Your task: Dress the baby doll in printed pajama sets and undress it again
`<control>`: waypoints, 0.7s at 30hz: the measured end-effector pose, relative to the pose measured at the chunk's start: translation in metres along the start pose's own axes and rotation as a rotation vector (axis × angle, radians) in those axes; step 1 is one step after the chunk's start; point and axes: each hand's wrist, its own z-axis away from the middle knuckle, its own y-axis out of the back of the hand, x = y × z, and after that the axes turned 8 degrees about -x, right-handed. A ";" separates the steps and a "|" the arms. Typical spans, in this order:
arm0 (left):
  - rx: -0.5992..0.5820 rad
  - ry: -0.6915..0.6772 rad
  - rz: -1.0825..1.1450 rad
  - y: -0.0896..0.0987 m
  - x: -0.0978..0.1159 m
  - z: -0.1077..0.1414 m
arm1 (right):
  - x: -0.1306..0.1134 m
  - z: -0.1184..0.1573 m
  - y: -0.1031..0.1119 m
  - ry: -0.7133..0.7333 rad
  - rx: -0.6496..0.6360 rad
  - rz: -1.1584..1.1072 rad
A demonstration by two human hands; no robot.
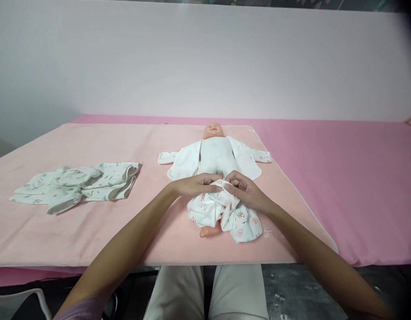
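Note:
A baby doll [213, 130] lies on its back, head away from me. White cloth [217, 153] covers its torso, and a white baby jacket [185, 162] with printed cuffs spreads open on both sides. Over the doll's legs, printed baby pants [205, 210] are bunched up, with one bare doll foot [210, 231] showing below. My left hand [200, 184] pinches the pants' upper edge from the left. From the right, my right hand [243, 189] grips the same edge with curled fingers. The two hands nearly meet at the doll's lower belly.
Folded printed baby clothes [88, 184] lie to the left on the peach mat [158, 240]. A brighter pink sheet [341, 186] extends beneath the mat to the right. A white wall [205, 62] rises behind the table. My legs are under the near edge.

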 end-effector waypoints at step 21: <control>-0.006 0.027 -0.043 0.007 -0.003 0.012 | -0.007 -0.001 0.004 -0.211 -0.211 -0.215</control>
